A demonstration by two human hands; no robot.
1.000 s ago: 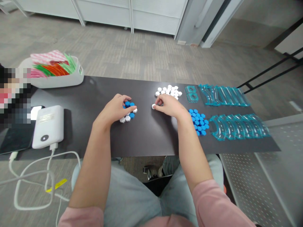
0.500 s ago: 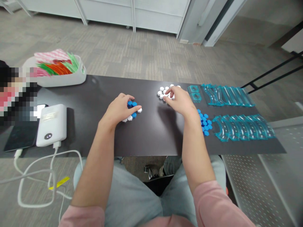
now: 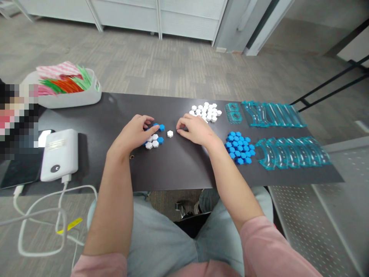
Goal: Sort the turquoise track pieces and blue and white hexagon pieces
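My left hand (image 3: 135, 132) hovers at a small cluster of blue and white hexagonal pieces (image 3: 155, 144), fingers and thumb apart, hiding part of the cluster. A lone white hexagonal piece (image 3: 170, 134) lies just right of that cluster. My right hand (image 3: 197, 130) is low over the table to the right of the lone piece, fingertips drawn together; whatever they may hold is hidden. Behind it spreads a pile of white hexagonal pieces (image 3: 206, 110). A pile of blue hexagonal pieces (image 3: 240, 147) lies to the right of my right forearm.
Clear teal plastic parts lie in a back row (image 3: 273, 114) and a front row (image 3: 294, 153) at right, with two small teal square parts (image 3: 234, 112) beside them. At left are a white basket (image 3: 72, 100), a power bank (image 3: 60, 154) with a cable, and a phone (image 3: 24, 163).
My right hand has moved left from the white pile toward the lone white piece, uncovering both piles more. My left hand has shifted slightly left, showing more of the small cluster.
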